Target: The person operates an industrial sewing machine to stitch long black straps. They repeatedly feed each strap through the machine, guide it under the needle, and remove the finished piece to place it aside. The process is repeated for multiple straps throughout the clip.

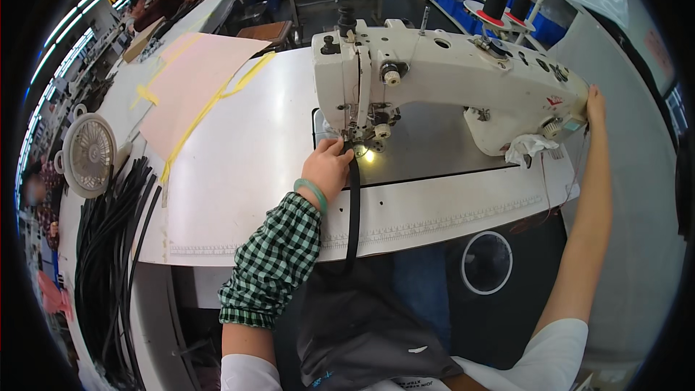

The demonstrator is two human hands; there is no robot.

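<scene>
A white industrial sewing machine (434, 65) stands on the table, its small lamp lighting the needle area. My left hand (329, 168), with a green bangle and a checked sleeve cover, pinches a black strap (354, 210) right by the presser foot (350, 135). From there the strap runs toward me and drops over the table's front edge. At the machine's far right end, my right hand (596, 107) reaches up to the handwheel side; its fingers are mostly hidden behind the housing, so their grip does not show.
Many black straps (108, 261) hang over the table's left side beside a grey plastic basket (89, 154). A pink sheet edged with yellow tape (195, 87) lies at the back left. Thread cones (496, 4) stand behind the machine. A white cloth (528, 146) is tucked under its right end.
</scene>
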